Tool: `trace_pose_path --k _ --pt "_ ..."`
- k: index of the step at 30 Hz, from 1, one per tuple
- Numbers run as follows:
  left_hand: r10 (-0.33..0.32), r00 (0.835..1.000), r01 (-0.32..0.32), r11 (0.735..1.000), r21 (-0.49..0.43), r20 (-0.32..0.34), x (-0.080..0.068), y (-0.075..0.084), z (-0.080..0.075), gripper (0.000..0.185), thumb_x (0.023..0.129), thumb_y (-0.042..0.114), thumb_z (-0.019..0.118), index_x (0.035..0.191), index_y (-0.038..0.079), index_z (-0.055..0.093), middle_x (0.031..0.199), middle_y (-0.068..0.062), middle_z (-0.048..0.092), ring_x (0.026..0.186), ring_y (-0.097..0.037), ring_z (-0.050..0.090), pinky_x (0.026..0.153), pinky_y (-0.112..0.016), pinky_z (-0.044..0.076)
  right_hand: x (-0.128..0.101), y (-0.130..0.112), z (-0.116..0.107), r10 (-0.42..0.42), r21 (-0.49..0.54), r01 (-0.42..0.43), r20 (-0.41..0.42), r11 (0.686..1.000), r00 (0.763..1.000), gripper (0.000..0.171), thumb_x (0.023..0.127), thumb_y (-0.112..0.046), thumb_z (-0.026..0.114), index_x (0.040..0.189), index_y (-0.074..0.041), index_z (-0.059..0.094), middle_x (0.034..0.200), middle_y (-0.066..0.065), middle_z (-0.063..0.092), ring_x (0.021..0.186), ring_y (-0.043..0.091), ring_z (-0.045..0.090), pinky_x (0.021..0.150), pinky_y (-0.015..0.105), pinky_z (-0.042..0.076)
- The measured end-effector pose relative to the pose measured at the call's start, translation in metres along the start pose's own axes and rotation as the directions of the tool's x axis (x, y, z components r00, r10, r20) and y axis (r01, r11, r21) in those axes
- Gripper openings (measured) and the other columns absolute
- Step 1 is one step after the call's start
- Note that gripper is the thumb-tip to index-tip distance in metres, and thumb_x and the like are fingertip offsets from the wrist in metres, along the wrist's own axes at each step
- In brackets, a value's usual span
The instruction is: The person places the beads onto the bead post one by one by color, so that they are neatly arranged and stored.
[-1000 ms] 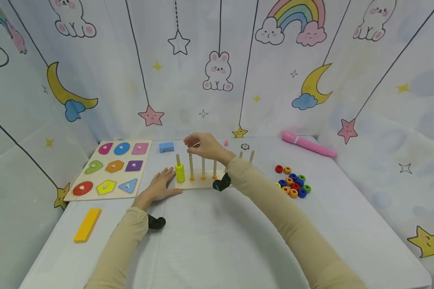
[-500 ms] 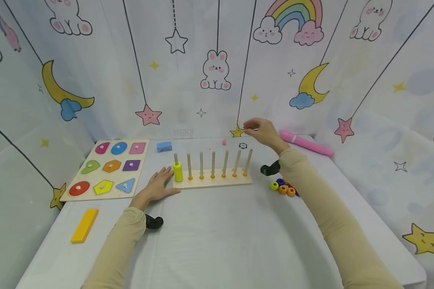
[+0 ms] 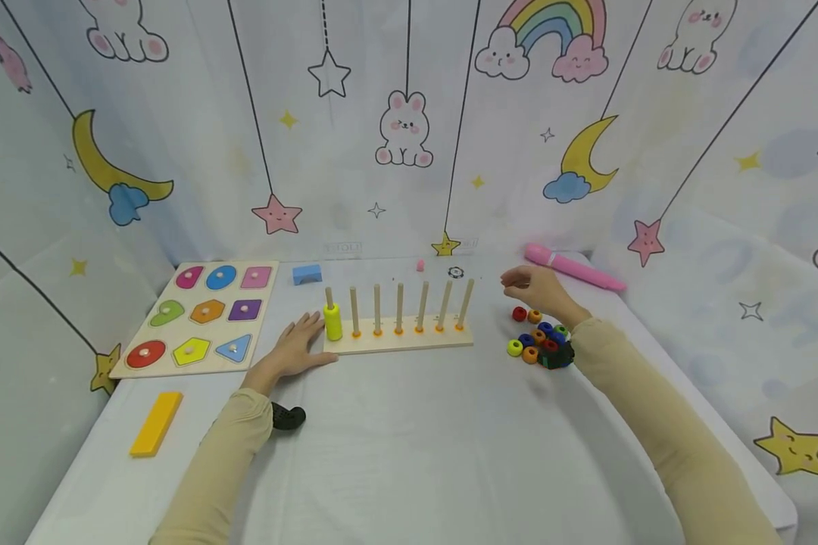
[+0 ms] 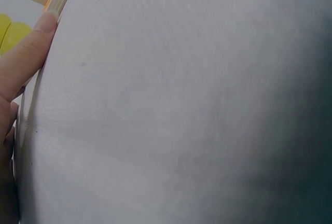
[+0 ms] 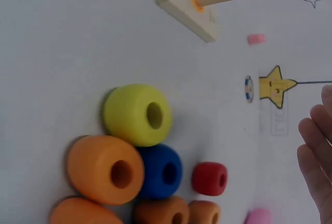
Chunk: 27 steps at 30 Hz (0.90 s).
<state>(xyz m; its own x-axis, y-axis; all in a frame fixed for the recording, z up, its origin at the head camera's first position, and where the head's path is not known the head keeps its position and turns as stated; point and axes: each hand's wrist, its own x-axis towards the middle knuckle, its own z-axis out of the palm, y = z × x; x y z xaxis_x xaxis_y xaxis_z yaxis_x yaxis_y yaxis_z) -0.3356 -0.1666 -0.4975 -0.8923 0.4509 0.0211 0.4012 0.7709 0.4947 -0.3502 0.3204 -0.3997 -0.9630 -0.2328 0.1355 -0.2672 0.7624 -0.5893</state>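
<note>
Fingers (image 3: 518, 277) of the right hand (image 3: 541, 291) hang loosely spread and hold nothing — they hover just above the heap of coloured beads (image 3: 541, 338) on the desk (image 3: 409, 424), nearest a red bead (image 3: 519, 313) and an orange bead (image 3: 535, 316). Left hand (image 3: 298, 350) lies flat, fingers straight, touching the left end of the wooden peg board (image 3: 398, 341) beside the yellow beads (image 3: 332, 322) stacked on its first peg. A pink pen (image 3: 572, 267) lies behind the heap.

You won't find any legible text here. The faint label (image 3: 344, 247) low on the curtain, just above centre of the head view, is too blurred to read, and the small tag (image 5: 279, 124) beside the yellow star (image 5: 276, 86) in the right wrist view is too.
</note>
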Motion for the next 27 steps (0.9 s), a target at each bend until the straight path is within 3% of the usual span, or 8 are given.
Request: trace_pose_path --k 7,14,17,22,27 --pt "-0.005 1.000 0.005 1.000 0.010 0.009 0.000 -0.001 0.000 0.089 0.084 0.047 0.067 0.145 -0.005 0.028 0.153 -0.023 0.015 0.141 -0.039 0.006 0.114 -0.053 0.001 -0.024 0.023 0.016 -0.004 -0.021 0.005 0.084 1.000 0.996 0.030 0.089 -0.013 0.066 0.116 0.000 0.063 0.112 0.018 0.064 0.097 0.026 0.062 0.085 0.044 0.053" --pt "-0.008 1.000 0.007 1.000 0.010 0.010 0.001 -0.001 -0.001 0.089 0.084 0.047 0.066 0.145 -0.005 0.028 0.154 -0.023 0.015 0.141 -0.039 0.005 0.114 -0.052 0.000 -0.043 0.035 0.022 -0.046 -0.043 0.052 0.130 0.998 0.990 0.032 0.086 -0.016 0.068 0.114 -0.001 0.064 0.112 0.013 0.066 0.105 0.029 0.059 0.094 0.051 0.046" --pt "-0.012 1.000 0.011 1.000 0.014 0.011 0.001 -0.001 -0.001 0.089 0.084 0.047 0.066 0.145 -0.005 0.027 0.154 -0.022 0.014 0.142 -0.038 0.005 0.114 -0.052 -0.001 -0.050 0.035 0.025 -0.067 -0.064 0.079 0.167 0.995 0.984 0.032 0.084 -0.020 0.071 0.112 -0.004 0.067 0.111 0.008 0.067 0.107 0.028 0.058 0.093 0.049 0.047" --pt "-0.012 1.000 0.011 1.000 0.010 0.008 0.000 0.001 -0.003 0.089 0.084 0.046 0.067 0.145 -0.005 0.027 0.154 -0.022 0.015 0.141 -0.038 0.005 0.114 -0.052 0.000 -0.061 0.041 0.033 -0.098 -0.135 0.124 0.185 0.983 0.978 0.030 0.080 -0.021 0.074 0.107 -0.011 0.069 0.106 0.003 0.067 0.093 0.022 0.057 0.082 0.039 0.049" --pt "-0.009 1.000 0.009 1.000 0.001 0.011 -0.001 0.001 -0.002 0.089 0.084 0.046 0.066 0.145 -0.006 0.028 0.153 -0.023 0.015 0.141 -0.039 0.006 0.114 -0.052 0.000 -0.065 0.044 0.039 -0.111 -0.152 0.139 0.181 0.978 0.977 0.028 0.079 -0.016 0.074 0.106 -0.011 0.069 0.106 0.005 0.067 0.094 0.021 0.057 0.084 0.041 0.049"
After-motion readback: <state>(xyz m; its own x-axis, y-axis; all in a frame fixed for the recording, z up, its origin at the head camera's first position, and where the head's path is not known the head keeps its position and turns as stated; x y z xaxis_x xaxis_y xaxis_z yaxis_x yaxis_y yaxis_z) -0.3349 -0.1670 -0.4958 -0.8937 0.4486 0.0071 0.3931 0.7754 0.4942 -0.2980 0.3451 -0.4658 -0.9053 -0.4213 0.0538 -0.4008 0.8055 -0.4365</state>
